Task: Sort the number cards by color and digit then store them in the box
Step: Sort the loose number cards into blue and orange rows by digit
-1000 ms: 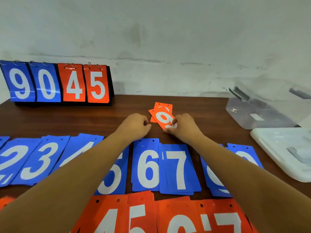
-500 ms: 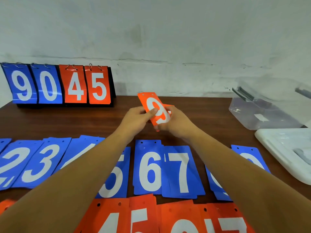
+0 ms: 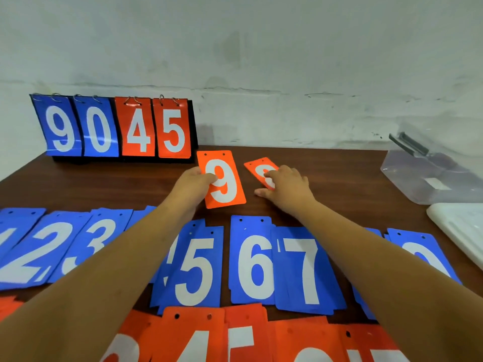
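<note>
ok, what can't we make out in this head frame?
Head view only:
Orange card right of the orange 9 card: digit partly under the right hand; grip unclear.
Blue card between the blue 3 and blue 5: digit hidden by the left forearm.
Rightmost blue card: digit crossed by the right forearm.
Bottom orange row: cut off by the lower edge.
Clear box: cut by the right edge.
</note>
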### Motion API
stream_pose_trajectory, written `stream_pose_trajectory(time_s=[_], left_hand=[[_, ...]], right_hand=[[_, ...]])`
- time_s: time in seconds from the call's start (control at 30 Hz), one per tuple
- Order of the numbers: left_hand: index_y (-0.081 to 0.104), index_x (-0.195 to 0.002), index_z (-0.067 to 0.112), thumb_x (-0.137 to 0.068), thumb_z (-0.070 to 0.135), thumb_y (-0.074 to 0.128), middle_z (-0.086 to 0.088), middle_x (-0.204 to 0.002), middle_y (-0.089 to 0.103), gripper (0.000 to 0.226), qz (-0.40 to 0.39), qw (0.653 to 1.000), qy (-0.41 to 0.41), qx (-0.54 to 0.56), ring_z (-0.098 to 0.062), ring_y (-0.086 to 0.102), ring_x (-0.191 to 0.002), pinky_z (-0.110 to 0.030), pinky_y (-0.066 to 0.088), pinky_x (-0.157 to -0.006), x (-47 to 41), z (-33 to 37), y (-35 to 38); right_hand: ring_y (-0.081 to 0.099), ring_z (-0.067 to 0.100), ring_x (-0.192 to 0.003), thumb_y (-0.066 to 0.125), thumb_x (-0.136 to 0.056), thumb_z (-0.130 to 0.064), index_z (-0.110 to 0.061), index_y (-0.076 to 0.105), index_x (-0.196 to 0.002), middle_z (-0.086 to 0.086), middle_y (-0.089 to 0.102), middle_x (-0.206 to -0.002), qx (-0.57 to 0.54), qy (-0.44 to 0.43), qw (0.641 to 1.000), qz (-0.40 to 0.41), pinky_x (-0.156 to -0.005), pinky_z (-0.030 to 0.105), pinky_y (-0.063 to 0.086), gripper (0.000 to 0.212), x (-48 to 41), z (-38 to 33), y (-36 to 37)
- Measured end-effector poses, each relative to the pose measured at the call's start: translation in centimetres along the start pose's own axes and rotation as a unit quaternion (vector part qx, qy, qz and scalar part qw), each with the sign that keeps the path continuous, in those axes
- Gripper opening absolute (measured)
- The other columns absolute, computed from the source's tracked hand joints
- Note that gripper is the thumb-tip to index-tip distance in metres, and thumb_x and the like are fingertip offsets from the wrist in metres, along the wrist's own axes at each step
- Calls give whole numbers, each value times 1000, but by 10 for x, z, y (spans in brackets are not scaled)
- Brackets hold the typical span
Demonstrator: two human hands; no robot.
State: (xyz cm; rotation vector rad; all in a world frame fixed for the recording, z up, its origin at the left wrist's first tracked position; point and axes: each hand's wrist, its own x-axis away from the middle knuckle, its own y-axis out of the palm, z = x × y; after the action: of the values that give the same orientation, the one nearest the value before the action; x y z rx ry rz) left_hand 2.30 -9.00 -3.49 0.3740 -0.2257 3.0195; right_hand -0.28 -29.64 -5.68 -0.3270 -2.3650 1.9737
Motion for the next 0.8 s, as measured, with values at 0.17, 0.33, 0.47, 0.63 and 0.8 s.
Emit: stream_pose_trajectory(time_s=[0.17,0.33,0.47,0.63,0.8], left_hand=[[48,-139,17,-95,23,61,-8,-133,59,46,12,1000,-9,-21,-24,62,-111,-41,52,-90,7,1,0],[51,-137,18,-96,25,60,-6,-129,63,43,-8,1000,12,-28,-24,64,-109,-44,54,-92,17,3,-2],[53,-135,19,-95,27,60,-5,-129,63,41,-15,998,28,-54,-26,63,-110,-46,54,-93,25,4,-8],[52,-136,17,-97,26,58,-7,-129,62,41,-16,998,21,-50,-28,62,-112,-50,53,-95,44,2,-22],[48,-139,16,-97,23,57,-7,-134,58,43,2,999,33,-34,-30,58,-118,-48,51,-95,78,9,-37]], right_hand=[[43,25,-120,55,-94,-44,-21,65,-116,6,47,-122,12,-33,999,36,-101,45,36,33,11,-10,7],[45,30,-124,70,-80,-50,-24,52,-124,9,49,-134,-68,80,993,-51,-104,47,38,55,-1,-5,-7],[43,35,-128,81,-71,-43,-18,44,-132,12,47,-138,-77,147,980,-110,-103,51,41,76,-13,-5,-15],[63,32,-104,62,-84,-8,-5,66,-106,16,67,-113,-273,185,942,68,-79,36,51,22,1,3,-23],[69,28,-95,66,-89,-12,-6,66,-113,12,71,-111,-553,143,811,127,-83,40,57,25,60,-14,-75]])
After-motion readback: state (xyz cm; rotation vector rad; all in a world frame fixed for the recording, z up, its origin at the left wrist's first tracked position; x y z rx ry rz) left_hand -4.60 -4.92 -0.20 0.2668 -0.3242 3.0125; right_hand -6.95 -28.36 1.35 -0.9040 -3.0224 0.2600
